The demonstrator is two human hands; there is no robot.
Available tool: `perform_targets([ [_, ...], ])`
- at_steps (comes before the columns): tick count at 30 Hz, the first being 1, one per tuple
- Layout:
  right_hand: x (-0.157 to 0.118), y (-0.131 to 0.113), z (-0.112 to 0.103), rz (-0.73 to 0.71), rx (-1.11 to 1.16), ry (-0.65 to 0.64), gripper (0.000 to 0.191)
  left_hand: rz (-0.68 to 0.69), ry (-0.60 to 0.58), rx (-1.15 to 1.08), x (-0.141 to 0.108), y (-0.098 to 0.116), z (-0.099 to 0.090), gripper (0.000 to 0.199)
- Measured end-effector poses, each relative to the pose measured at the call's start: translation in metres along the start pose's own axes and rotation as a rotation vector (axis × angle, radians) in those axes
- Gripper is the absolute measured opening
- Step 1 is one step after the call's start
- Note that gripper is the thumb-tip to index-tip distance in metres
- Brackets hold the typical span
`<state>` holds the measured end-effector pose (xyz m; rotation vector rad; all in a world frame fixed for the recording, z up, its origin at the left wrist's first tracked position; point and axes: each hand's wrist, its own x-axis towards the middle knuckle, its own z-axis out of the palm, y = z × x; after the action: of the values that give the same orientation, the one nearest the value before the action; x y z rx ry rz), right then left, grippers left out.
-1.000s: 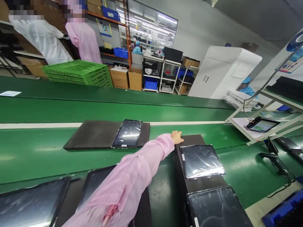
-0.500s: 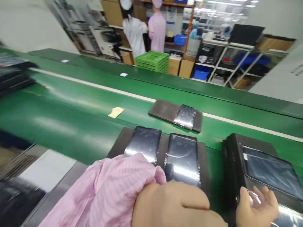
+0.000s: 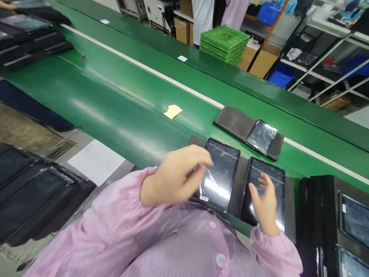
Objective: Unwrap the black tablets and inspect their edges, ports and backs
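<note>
My left hand (image 3: 178, 177) is blurred, with bent fingers over the left edge of a film-wrapped black tablet (image 3: 220, 173). My right hand (image 3: 265, 202) rests with spread fingers on a second wrapped tablet (image 3: 262, 188). Both tablets lie side by side on a dark pad (image 3: 238, 181) on the green conveyor belt (image 3: 115, 115). My chest and pink striped sleeves hide their lower edges. Farther along, a third tablet (image 3: 261, 136) lies on its own dark pad (image 3: 233, 123).
A stack of dark cases with screens (image 3: 319, 219) stands at the right of my hands. Wrapped tablets (image 3: 34, 192) lie in a stack at the lower left, with more (image 3: 29, 38) on the belt's far end. A yellow note (image 3: 173, 111) lies on the belt. Green crates (image 3: 225, 45) stand beyond it.
The view has swung left and tilted down. My right hand has moved off the right-hand stack onto the second tablet. My left hand has come forward over the first tablet.
</note>
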<state>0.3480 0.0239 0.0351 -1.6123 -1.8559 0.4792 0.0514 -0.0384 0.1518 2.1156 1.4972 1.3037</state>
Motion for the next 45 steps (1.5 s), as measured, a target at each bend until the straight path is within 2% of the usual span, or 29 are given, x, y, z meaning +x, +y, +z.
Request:
perform_targets([
  [2,0.006,0.0,0.015,-0.03,-0.043,-0.113,0.053,0.006,-0.113,0.028,-0.009,-0.047,0.014,0.018],
  [4,0.015,-0.001,0.026,-0.04,-0.082,-0.202,0.044,-0.024,-0.384,0.047,-0.03,-0.08,0.033,0.019],
  [6,0.029,-0.003,0.032,-0.041,-0.133,-0.226,0.037,-0.085,-0.624,0.08,-0.055,-0.097,0.052,0.031],
  [8,0.049,-0.007,0.037,-0.077,-0.186,-0.198,0.033,-0.115,-0.744,0.116,-0.074,-0.103,0.064,0.054],
  [9,0.062,-0.009,0.04,-0.107,-0.207,-0.181,0.032,-0.112,-0.761,0.129,-0.08,-0.104,0.068,0.061],
  [11,0.088,-0.012,0.048,-0.162,-0.245,-0.168,0.031,-0.088,-0.739,0.137,-0.085,-0.106,0.073,0.059],
  [15,0.131,-0.012,0.069,-0.197,-0.262,-0.249,0.017,-0.065,-0.576,0.097,-0.083,-0.116,0.078,0.034],
  [17,0.141,-0.01,0.078,-0.212,-0.248,-0.288,0.01,-0.107,-0.485,0.063,-0.082,-0.121,0.082,0.032],
  [18,0.143,-0.011,0.08,-0.219,-0.242,-0.288,0.012,-0.142,-0.443,0.041,-0.081,-0.122,0.084,0.034],
  [21,0.129,-0.022,0.078,-0.236,-0.247,-0.218,0.016,-0.279,-0.341,-0.038,-0.079,-0.122,0.089,0.044],
  [23,0.104,-0.04,0.069,-0.328,-0.239,-0.2,0.018,-0.379,-0.301,-0.105,-0.078,-0.121,0.09,0.056],
  [25,0.068,-0.065,0.055,-0.532,-0.179,-0.285,0.023,-0.471,-0.276,-0.178,-0.077,-0.12,0.09,0.068],
  [26,0.049,-0.077,0.046,-0.649,-0.112,-0.394,0.025,-0.489,-0.271,-0.204,-0.076,-0.121,0.088,0.071],
  [28,0.014,-0.095,0.026,-0.817,0.108,-0.656,0.025,-0.428,-0.323,-0.225,-0.075,-0.124,0.082,0.058],
  [30,-0.01,-0.098,0.008,-0.811,0.461,-0.795,0.026,-0.286,-0.444,-0.233,-0.075,-0.128,0.073,0.026],
  [31,-0.017,-0.093,0.0,-0.723,0.6,-0.779,0.025,-0.226,-0.505,-0.248,-0.075,-0.131,0.068,0.017],
  [32,-0.021,-0.084,-0.005,-0.601,0.664,-0.707,0.023,-0.193,-0.549,-0.274,-0.075,-0.133,0.063,0.02],
  [34,-0.026,-0.062,-0.01,-0.401,0.523,-0.49,0.017,-0.2,-0.565,-0.346,-0.075,-0.135,0.056,0.025],
  [35,-0.029,-0.05,-0.009,-0.372,0.37,-0.406,0.018,-0.224,-0.547,-0.378,-0.075,-0.136,0.055,0.024],
  [36,-0.033,-0.04,-0.007,-0.404,0.218,-0.367,0.021,-0.253,-0.523,-0.396,-0.074,-0.136,0.055,0.023],
  [38,-0.043,-0.028,0.002,-0.576,0.039,-0.399,0.025,-0.321,-0.467,-0.386,-0.072,-0.137,0.059,0.018],
  [40,-0.053,-0.024,0.011,-0.706,0.024,-0.435,0.026,-0.383,-0.43,-0.344,-0.066,-0.138,0.068,0.029],
  [43,-0.055,-0.027,0.021,-0.777,0.044,-0.446,0.028,-0.39,-0.431,-0.3,-0.052,-0.143,0.081,0.057],
  [45,-0.047,-0.028,0.024,-0.806,-0.001,-0.437,0.03,-0.317,-0.427,-0.277,-0.041,-0.147,0.088,0.064],
])
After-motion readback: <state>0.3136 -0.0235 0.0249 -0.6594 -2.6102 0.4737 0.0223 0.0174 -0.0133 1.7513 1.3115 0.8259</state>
